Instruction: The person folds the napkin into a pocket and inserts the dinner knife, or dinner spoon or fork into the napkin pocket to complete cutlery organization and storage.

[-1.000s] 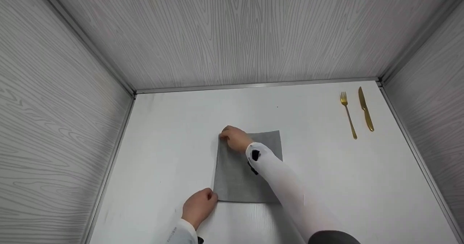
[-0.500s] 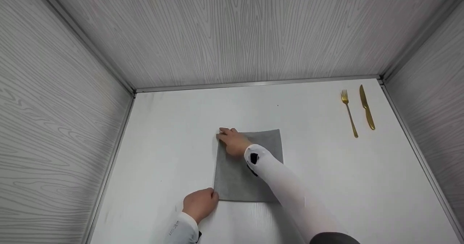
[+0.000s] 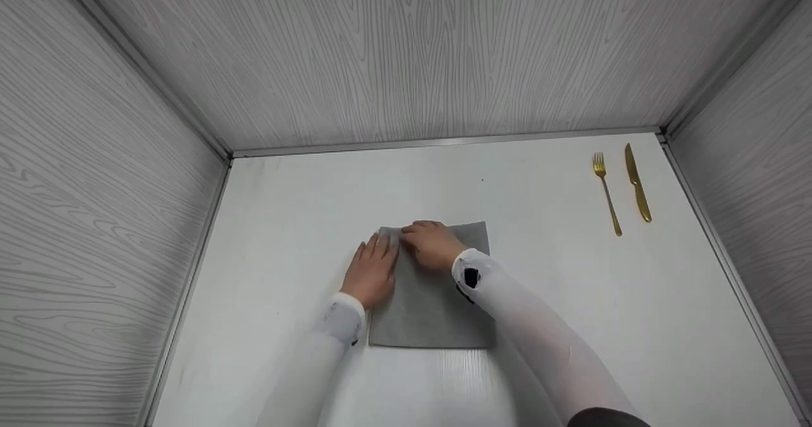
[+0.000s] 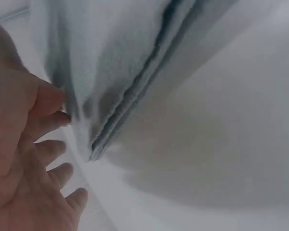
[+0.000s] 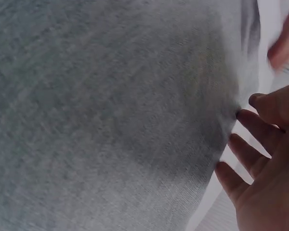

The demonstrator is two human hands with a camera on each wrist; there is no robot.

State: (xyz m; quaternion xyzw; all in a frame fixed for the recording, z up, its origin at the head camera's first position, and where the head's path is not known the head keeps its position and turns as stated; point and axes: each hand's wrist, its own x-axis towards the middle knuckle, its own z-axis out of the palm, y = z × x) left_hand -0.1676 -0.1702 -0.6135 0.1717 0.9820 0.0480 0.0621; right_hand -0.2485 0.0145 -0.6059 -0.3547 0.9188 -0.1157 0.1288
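A grey cloth [image 3: 438,319], folded into a rectangle, lies on the white table. My left hand [image 3: 373,273] rests along its upper left edge with the fingers extended forward. In the left wrist view the cloth's corner [image 4: 111,110] shows stacked layers, next to the thumb and fingertips of that hand [image 4: 29,139]. Close by, my right hand [image 3: 433,246] lies at the far edge of the cloth. The right wrist view has the fingers of this hand [image 5: 265,144] spread along the cloth edge, fingertips touching it.
At the table's far right lie a gold fork [image 3: 607,192] and, beside it, a gold knife [image 3: 637,183]. Grey wood-grain panels [image 3: 431,59] stand at the back and on both sides of the white tabletop [image 3: 285,211].
My left hand has left the near left corner and moved forward to the far left part of the cloth. The right hand has shifted slightly right along the far edge.
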